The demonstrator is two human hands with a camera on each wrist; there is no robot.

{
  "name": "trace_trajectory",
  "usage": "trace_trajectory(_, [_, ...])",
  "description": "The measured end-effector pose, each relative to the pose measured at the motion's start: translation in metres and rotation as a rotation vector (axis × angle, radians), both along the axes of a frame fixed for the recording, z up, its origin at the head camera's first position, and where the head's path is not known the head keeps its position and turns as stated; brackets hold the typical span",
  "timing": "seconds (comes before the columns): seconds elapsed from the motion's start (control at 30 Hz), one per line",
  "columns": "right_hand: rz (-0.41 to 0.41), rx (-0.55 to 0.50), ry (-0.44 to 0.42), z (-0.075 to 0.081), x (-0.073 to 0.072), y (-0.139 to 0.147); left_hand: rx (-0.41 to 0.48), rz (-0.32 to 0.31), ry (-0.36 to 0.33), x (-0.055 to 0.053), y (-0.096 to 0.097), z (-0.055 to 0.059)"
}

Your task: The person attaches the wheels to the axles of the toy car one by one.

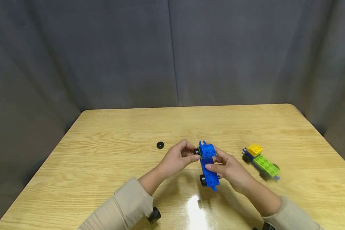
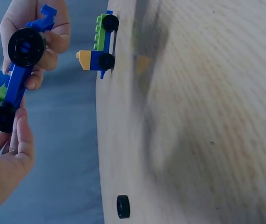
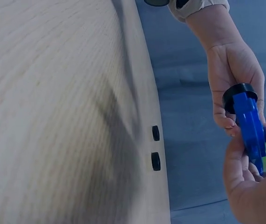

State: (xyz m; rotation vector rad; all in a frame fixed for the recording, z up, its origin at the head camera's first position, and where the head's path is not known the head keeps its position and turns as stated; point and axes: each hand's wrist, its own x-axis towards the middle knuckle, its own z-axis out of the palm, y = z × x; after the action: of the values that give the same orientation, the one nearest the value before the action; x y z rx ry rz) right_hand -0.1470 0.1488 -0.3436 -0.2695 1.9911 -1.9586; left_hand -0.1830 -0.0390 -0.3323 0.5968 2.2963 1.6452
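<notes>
My right hand (image 1: 231,169) grips a blue toy car (image 1: 209,167) around its body, above the table. With thumb and fingers my left hand (image 1: 175,158) pinches a black wheel (image 2: 3,116) at the car's far left corner. Another black wheel (image 1: 203,180) sits at its near left corner. On the near right side a short axle stub (image 1: 219,177) shows without a wheel. The blue body has studs, a hook at each end, and a bit of green (image 2: 1,92) near the pinched wheel. Fingers partly cover the far right side.
Right of the hands stands a second toy car (image 1: 264,164) with green and yellow bricks and black wheels. A loose black wheel (image 1: 160,145) lies left of the car; the right wrist view shows another wheel (image 3: 156,161) close by it. Grey curtains (image 1: 126,54) surround the wooden table (image 1: 103,143).
</notes>
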Motion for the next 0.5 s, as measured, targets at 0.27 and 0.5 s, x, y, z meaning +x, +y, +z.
trace_trajectory(0.27, [0.074, -0.106, -0.051, -0.003, 0.003, 0.003, 0.061, 0.03, -0.051, 0.007, 0.0, 0.007])
trace_trajectory(0.5, [0.155, -0.178, -0.106, -0.009, 0.001, 0.0, 0.084, 0.05, -0.041, -0.002, -0.001, -0.007])
